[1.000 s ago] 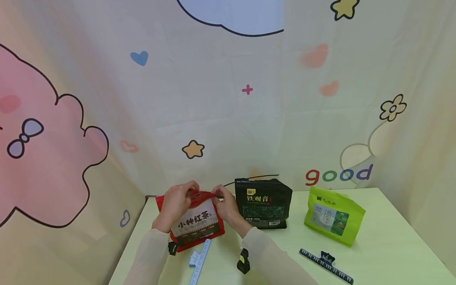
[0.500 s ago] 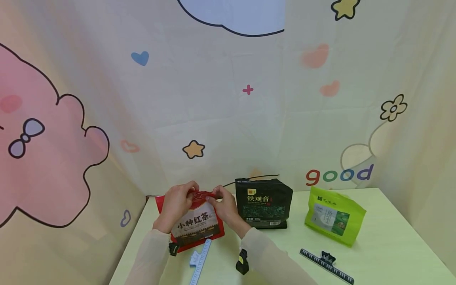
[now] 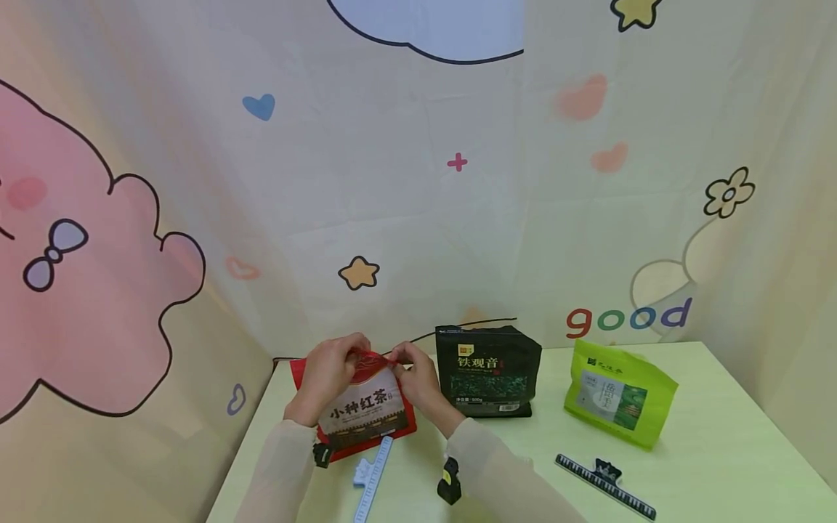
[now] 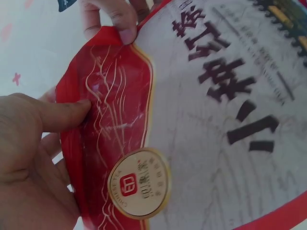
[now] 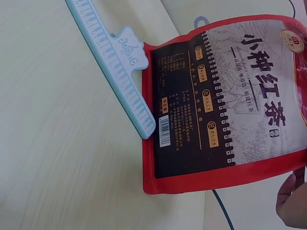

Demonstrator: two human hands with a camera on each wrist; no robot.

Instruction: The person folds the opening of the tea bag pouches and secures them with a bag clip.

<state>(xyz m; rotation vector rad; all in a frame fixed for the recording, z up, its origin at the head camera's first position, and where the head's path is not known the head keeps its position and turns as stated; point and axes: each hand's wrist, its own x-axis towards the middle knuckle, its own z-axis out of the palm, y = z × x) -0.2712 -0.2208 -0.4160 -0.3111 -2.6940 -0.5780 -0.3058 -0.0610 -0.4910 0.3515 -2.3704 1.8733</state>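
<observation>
A red tea bag (image 3: 363, 410) (image 4: 201, 124) (image 5: 225, 105) with a white label stands on the pale green table (image 3: 719, 465) at the near left. My left hand (image 3: 327, 374) (image 4: 33, 143) pinches its top edge on the left, thumb pressed on the red flap. At the top right corner of the bag, my right hand (image 3: 410, 378) pinches the same edge, and its fingertips (image 4: 120, 21) show in the left wrist view. A light blue piano-key clip (image 3: 373, 476) (image 5: 115, 62) lies on the table just in front of the bag.
A black tea bag (image 3: 487, 370) stands right of the red one, and a green bag (image 3: 617, 396) leans further right. A black piano-key clip (image 3: 604, 485) lies near the front right. A printed cloth backdrop (image 3: 418, 181) closes off the back and sides.
Both hands stay on the top of the red bag with only slight finger shifts. The head view has drifted a little.
</observation>
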